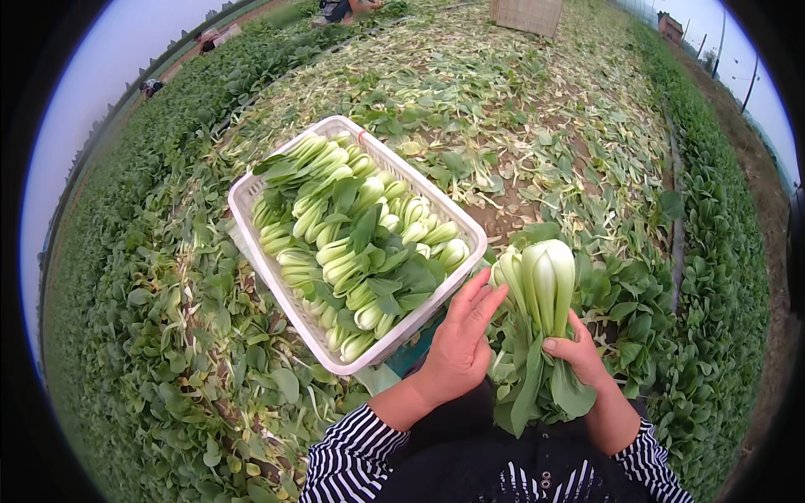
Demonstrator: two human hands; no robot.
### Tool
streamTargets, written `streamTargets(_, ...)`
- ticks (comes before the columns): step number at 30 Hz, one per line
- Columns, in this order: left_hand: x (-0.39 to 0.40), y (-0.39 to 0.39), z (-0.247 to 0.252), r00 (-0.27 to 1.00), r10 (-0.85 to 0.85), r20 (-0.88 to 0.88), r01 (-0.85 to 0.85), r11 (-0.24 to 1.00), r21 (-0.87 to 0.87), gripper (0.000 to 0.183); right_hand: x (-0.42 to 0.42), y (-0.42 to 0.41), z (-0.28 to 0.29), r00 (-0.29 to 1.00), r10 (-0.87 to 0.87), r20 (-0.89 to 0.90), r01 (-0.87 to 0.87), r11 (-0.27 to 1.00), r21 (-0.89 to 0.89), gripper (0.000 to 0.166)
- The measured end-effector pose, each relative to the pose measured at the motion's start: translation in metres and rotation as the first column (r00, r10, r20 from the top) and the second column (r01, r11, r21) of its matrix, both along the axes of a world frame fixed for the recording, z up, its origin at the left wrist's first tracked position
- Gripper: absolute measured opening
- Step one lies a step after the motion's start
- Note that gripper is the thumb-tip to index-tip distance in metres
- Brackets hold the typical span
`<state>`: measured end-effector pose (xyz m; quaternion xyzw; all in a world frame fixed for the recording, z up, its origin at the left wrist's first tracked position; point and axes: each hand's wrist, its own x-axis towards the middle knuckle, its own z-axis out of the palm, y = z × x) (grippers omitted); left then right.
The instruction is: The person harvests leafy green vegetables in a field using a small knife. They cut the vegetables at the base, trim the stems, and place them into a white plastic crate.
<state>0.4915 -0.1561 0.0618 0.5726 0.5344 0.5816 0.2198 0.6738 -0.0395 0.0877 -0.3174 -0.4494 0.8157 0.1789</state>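
Observation:
My right hand (578, 352) grips a bunch of bok choy (548, 283) around its stalks, with the pale bases up and the green leaves hanging below. Beside the bunch, my left hand (464, 336) is held flat with the fingers extended, nothing in its palm. Its fingertips come close to the bunch's left side; whether they touch it I cannot tell. Left of my hands sits a white plastic crate (407, 324), filled with rows of bok choy (346, 270). Several loose leaves lie over the heads near the crate's right side.
Cut leaves and stalks (453, 94) litter the soil around the crate. Leafy crop rows (126, 264) grow on the left, and more (717, 302) on the right. A tan box (527, 15) stands far ahead. Other people (339, 10) are at the field's far left.

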Motion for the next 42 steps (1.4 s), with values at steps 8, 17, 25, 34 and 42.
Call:
streamTargets(8, -0.041, 0.009, -0.004, 0.287, 0.483, -0.827, -0.074, 0.872, 0.484, 0.061, -0.049, 0.012, 0.007, 0.888, 0.420, 0.186, -0.440, 0.895, 0.078, 0.080)
streamTargets(17, -0.182, 0.013, 0.053, 0.128, 0.693, -0.709, -0.431, 0.683, 0.590, 0.049, -0.123, 0.047, 0.007, 0.928, 0.372, 0.001, -0.372, 0.928, -0.006, 0.050)
streamTargets(25, -0.390, 0.048, -0.015, -0.032, 0.448, -0.894, -0.885, 0.404, 0.234, 0.082, -0.080, 0.079, -0.045, 0.934, 0.223, 0.278, -0.210, 0.975, -0.077, 0.035)
streamTargets(34, -0.426, 0.064, -0.142, 0.423, 0.197, -0.884, -0.906, 0.089, -0.414, 0.084, -0.035, 0.102, -0.057, 0.937, 0.010, 0.349, 0.003, 0.999, -0.037, 0.031)
streamTargets(42, -0.430, 0.017, -0.122, 0.343, 0.533, -0.773, -0.880, 0.470, -0.067, 0.066, 0.015, 0.102, -0.043, 0.943, -0.141, 0.302, 0.144, 0.990, 0.014, 0.030)
